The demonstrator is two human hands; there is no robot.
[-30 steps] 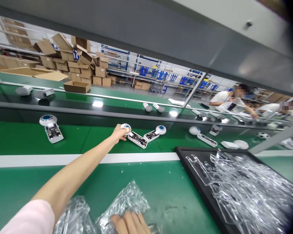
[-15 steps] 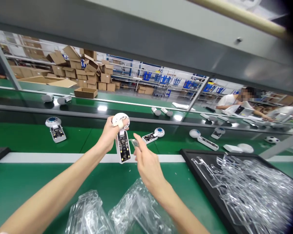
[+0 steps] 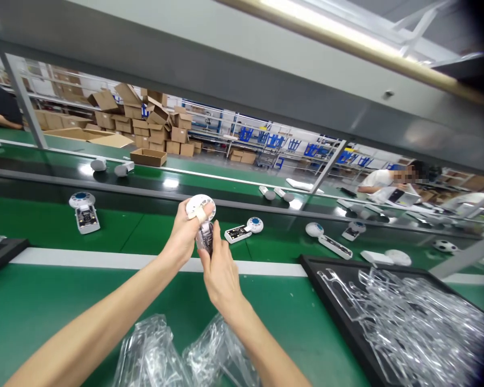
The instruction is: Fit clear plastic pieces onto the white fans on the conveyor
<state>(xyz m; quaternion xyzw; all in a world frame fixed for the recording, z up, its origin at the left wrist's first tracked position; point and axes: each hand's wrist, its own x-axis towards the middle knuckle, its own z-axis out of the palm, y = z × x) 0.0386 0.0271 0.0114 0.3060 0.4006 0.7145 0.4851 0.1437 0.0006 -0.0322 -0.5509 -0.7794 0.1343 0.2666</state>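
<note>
A white device with a round head [image 3: 200, 206] and an exposed circuit board is held up over the green belt. My left hand [image 3: 184, 232] is closed around it just below the head, thumb across the front. My right hand [image 3: 220, 263] is closed on the device's lower body, fingers along the board side; a small clear piece there is mostly hidden by the fingers. Just beyond my right hand lies a similar open device [image 3: 237, 233] with a blue-centred head. Crumpled clear plastic [image 3: 149, 349] lies below my hands.
A black tray [image 3: 326, 306] at the right holds a heap of clear plastic parts [image 3: 423, 322]. Another open device [image 3: 86, 217] lies on the belt at the left. A metal beam [image 3: 242, 107] crosses overhead. A co-worker [image 3: 387, 180] is at the far right.
My right hand has moved left onto the device's lower body, bringing the small clear piece against the board. My left hand keeps hold of the device. Items on the near belt have shifted slightly left.
</note>
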